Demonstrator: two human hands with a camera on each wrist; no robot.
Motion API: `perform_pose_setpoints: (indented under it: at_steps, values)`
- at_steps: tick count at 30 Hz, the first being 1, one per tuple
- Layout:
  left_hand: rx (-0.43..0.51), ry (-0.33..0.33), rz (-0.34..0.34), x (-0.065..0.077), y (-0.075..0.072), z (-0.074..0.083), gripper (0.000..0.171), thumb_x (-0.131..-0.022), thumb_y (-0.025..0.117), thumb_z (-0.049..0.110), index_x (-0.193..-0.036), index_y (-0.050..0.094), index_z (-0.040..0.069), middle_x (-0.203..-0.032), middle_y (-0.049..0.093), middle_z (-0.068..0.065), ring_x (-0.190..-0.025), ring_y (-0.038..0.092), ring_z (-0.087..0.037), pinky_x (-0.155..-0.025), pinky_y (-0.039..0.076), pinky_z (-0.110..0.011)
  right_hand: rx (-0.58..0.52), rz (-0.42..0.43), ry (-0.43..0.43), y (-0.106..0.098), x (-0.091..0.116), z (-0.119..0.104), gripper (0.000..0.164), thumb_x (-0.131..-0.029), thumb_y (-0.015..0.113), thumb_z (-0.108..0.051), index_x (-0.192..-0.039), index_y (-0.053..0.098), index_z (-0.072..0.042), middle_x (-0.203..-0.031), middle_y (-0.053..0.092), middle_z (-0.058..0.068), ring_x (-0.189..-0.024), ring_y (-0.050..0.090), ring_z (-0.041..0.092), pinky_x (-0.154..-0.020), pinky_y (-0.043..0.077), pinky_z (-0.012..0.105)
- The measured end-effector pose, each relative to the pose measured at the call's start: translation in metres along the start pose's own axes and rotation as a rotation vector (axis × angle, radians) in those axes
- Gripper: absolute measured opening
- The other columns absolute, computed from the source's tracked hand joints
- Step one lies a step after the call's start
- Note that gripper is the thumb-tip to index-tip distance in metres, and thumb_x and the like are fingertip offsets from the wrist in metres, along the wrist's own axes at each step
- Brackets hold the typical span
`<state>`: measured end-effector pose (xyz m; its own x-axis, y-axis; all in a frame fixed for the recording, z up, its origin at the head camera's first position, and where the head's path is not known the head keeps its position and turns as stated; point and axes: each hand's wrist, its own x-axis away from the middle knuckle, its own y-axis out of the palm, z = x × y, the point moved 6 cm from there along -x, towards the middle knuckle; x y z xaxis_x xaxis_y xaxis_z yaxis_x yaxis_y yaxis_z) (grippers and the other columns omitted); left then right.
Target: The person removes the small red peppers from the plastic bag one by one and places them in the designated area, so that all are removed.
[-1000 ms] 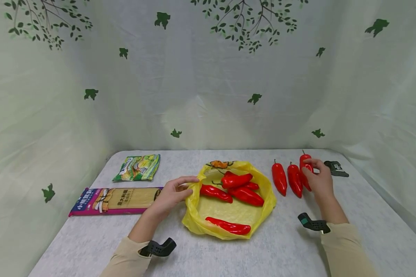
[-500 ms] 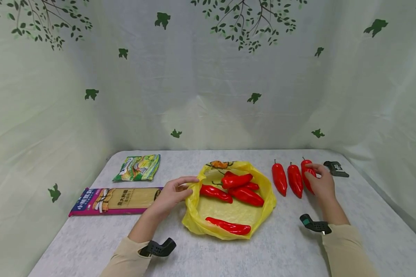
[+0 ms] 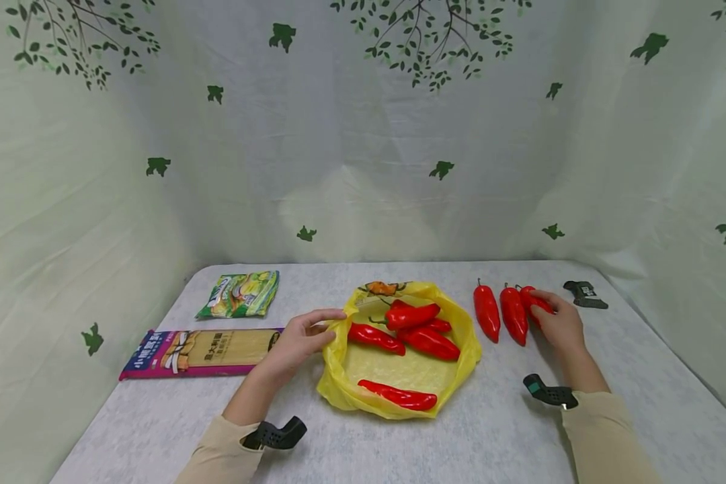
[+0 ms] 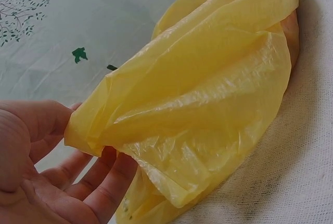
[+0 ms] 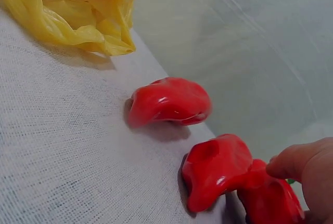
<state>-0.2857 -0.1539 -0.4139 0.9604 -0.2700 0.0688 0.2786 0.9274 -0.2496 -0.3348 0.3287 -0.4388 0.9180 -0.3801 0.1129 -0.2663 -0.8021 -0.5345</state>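
In the head view a yellow plastic bag (image 3: 473, 349) lies mouth up with several red peppers (image 3: 402, 394) inside. My left hand (image 3: 299, 343) pinches the bag's left rim between thumb and fingers; the left wrist view shows the thin film (image 4: 197, 88) drawn out from the fingers. To the right, two loose red peppers (image 3: 487, 312) lie side by side. Beside them my right hand (image 3: 564, 326) grips the rightmost red pepper (image 3: 529, 299), which tilts close against its neighbour. In the right wrist view the thumb (image 5: 291, 161) presses on this pepper; the other fingers are mostly hidden.
A green snack packet (image 3: 242, 294) lies at the back left, with a long purple-edged noodle pack (image 3: 206, 351) in front of it, partly behind the left hand. A small black packet (image 3: 585, 294) rests near the back right corner. A leaf-printed curtain (image 3: 363, 168) surrounds the table.
The rightmost pepper has come nearer and turned, its stem end swinging left toward its neighbour, with the right hand on it. The left hand and bag have stayed in place.
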Motion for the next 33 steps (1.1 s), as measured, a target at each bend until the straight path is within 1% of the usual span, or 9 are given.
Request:
perform_pose_setpoints:
  at_steps: [9,11,13,16,19,20,23,27,33]
  values:
    - [0.0,-0.007,0.007,0.001,-0.001,-0.001,0.037,-0.098,0.059,0.011,-0.134,0.063,0.016,-0.148,0.052,-0.007,-0.109,0.057,-0.02,-0.088,0.053,-0.027,0.019,-0.014,0.047,0.006,-0.003,0.002,0.049,-0.104,0.046,-0.024,-0.153,0.041,-0.018,-0.159,0.033,0.023,-0.141,0.035,0.043,-0.107,0.047,0.053]
    - [0.001,-0.007,0.007,0.001,-0.001,-0.001,0.037,-0.098,0.059,0.011,-0.134,0.063,0.016,-0.148,0.052,-0.007,-0.109,0.057,-0.02,-0.088,0.053,-0.027,0.031,0.004,0.05,0.006,-0.003,0.001,0.048,-0.104,0.045,-0.025,-0.151,0.044,-0.019,-0.157,0.035,0.022,-0.138,0.038,0.041,-0.099,0.053,0.046]
    - [0.001,-0.009,0.007,0.001,-0.001,-0.001,0.037,-0.098,0.059,0.011,-0.134,0.063,0.016,-0.148,0.052,-0.007,-0.109,0.057,-0.02,-0.088,0.053,-0.027,0.048,0.031,0.045,0.004,-0.002,0.0,0.046,-0.103,0.044,-0.025,-0.149,0.047,-0.019,-0.157,0.037,0.021,-0.133,0.042,0.039,-0.085,0.055,0.036]
    - [0.003,-0.011,0.006,0.001,-0.001,-0.002,0.037,-0.098,0.059,0.011,-0.134,0.063,0.016,-0.148,0.052,-0.007,-0.109,0.058,-0.02,-0.088,0.053,-0.027,0.067,0.077,0.024,0.001,-0.001,-0.002,0.045,-0.102,0.042,-0.023,-0.146,0.052,-0.017,-0.155,0.04,0.021,-0.126,0.044,0.037,-0.07,0.048,0.027]
    - [0.003,-0.012,0.004,0.0,-0.001,-0.001,0.037,-0.098,0.059,0.011,-0.134,0.063,0.016,-0.148,0.052,-0.007,-0.109,0.058,-0.02,-0.088,0.054,-0.027,0.061,0.104,0.01,-0.002,0.001,-0.004,0.046,-0.101,0.041,-0.022,-0.145,0.053,-0.015,-0.157,0.037,0.021,-0.133,0.04,0.04,-0.083,0.056,0.039]
    - [0.003,-0.011,0.005,0.0,-0.001,-0.001,0.037,-0.098,0.059,0.011,-0.134,0.063,0.016,-0.148,0.052,-0.007,-0.109,0.058,-0.02,-0.088,0.054,-0.027,0.054,0.109,0.001,-0.003,0.002,-0.006,0.046,-0.101,0.041,-0.022,-0.145,0.053,-0.015,-0.157,0.037,0.022,-0.136,0.038,0.041,-0.09,0.056,0.045]
    - [0.003,-0.013,0.006,0.0,0.0,-0.001,0.037,-0.098,0.059,0.011,-0.134,0.063,0.016,-0.148,0.052,-0.007,-0.109,0.058,-0.021,-0.088,0.053,-0.027,0.03,0.119,-0.014,-0.004,0.004,-0.011,0.045,-0.101,0.041,-0.024,-0.144,0.053,-0.014,-0.159,0.034,0.02,-0.144,0.032,0.043,-0.107,0.045,0.058]
    - [0.006,-0.014,0.008,-0.001,-0.001,-0.001,0.037,-0.097,0.06,0.011,-0.133,0.063,0.016,-0.148,0.052,-0.006,-0.109,0.058,-0.021,-0.088,0.053,-0.027,0.017,0.137,-0.047,-0.004,0.008,-0.022,0.044,-0.102,0.042,-0.025,-0.143,0.054,-0.015,-0.157,0.037,0.019,-0.142,0.033,0.04,-0.108,0.043,0.059]
    - [0.005,-0.007,0.006,-0.001,-0.001,-0.001,0.037,-0.097,0.06,0.012,-0.134,0.063,0.016,-0.148,0.053,-0.007,-0.109,0.058,-0.021,-0.088,0.053,-0.027,-0.036,0.128,-0.061,0.001,0.019,-0.041,0.044,-0.102,0.044,-0.026,-0.145,0.051,-0.017,-0.155,0.038,0.017,-0.139,0.038,0.037,-0.104,0.048,0.052]
